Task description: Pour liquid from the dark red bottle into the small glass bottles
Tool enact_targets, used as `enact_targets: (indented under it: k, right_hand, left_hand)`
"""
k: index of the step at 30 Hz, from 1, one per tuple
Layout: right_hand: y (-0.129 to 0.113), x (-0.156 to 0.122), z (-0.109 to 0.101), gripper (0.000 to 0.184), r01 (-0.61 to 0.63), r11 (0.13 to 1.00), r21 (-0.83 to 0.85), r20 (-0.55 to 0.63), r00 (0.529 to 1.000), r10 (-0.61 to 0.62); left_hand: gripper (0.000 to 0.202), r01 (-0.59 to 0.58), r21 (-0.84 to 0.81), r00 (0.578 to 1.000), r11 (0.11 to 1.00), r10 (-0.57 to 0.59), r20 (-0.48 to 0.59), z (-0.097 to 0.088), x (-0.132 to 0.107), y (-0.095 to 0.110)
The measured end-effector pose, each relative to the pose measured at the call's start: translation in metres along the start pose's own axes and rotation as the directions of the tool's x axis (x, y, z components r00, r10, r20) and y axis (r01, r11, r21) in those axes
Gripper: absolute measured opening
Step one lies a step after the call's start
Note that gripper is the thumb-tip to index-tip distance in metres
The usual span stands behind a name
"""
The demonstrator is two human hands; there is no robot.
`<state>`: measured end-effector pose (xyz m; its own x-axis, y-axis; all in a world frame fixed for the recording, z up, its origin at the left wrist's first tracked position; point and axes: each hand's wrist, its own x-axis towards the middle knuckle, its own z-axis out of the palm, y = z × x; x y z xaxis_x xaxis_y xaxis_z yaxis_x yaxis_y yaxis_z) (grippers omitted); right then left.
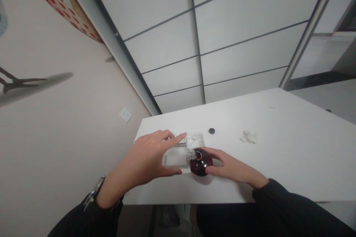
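My left hand [148,155] is closed around a clear, square-sided bottle [176,156], thumb on the near side and fingers on the far side. The clear bottle lies on its side in the air, its neck pointing right and meeting the mouth of a dark red-brown round bottle [200,168]. Whether the two mouths touch, I cannot tell. With thumb and fingers around its right side, my right hand [229,164] grips the dark bottle, which has a paler lower part. A clear, box-like item [197,139] sits just behind the bottles.
A small dark cap [211,131] lies on the white table [292,148] beyond the bottles. Farther right is a crumpled white tissue [249,137]. A wall with a socket [125,114] borders the left, and white panelled doors [175,70] stand behind the table.
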<state>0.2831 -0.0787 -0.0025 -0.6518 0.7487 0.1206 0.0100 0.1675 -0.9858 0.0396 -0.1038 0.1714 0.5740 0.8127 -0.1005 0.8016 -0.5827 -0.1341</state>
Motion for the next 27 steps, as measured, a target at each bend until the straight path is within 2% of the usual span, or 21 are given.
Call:
enact_targets:
  k: [12, 27]
  right_hand:
    - [0.0022, -0.0005, -0.0008, 0.079, -0.005, 1.0, -0.024, -0.004, 1.0, 0.005]
    - [0.0034, -0.0006, -0.0005, 0.074, 0.005, 1.0, -0.002, 0.0, 1.0, -0.005]
  left_hand:
    - [0.087, 0.01, 0.018, 0.999, 1.0, -0.01, 0.049, -0.007, 0.0015, 0.0045]
    - [0.086, -0.024, 0.044, 0.999, 0.999, 0.023, 0.029, -0.0057, 0.004, 0.0024]
